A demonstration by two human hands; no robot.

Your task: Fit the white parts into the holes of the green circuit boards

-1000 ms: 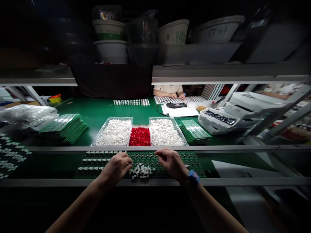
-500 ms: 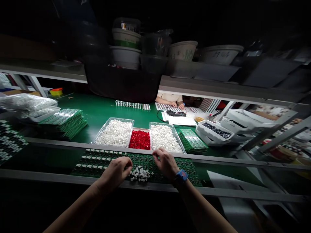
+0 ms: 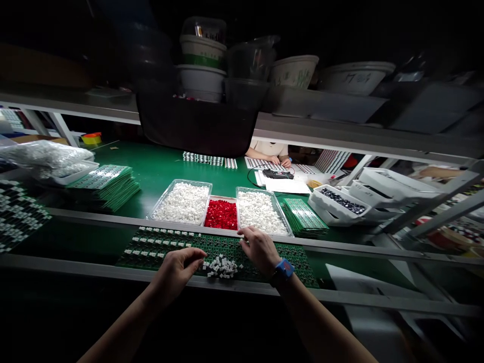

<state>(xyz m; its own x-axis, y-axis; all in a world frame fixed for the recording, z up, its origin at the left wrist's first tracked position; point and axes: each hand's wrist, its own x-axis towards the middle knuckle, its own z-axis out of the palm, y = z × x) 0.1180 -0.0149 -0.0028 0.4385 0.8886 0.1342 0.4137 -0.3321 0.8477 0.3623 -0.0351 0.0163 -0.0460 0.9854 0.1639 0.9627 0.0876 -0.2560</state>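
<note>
Green board (image 3: 223,247) lies under both hands, by a heap of white switches (image 3: 221,266). The left grip (image 3: 176,278) is narrow, and I cannot tell if it holds one. The right grip (image 3: 259,250) is wide on the board. A bump could spill the heap. The hands hide part of the board.

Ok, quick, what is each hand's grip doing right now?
Left hand: curled, fingertips pinched beside the small white parts; cannot tell if it holds one.
Right hand: curled, fingertips at the green circuit board; cannot tell if it holds anything.
</note>
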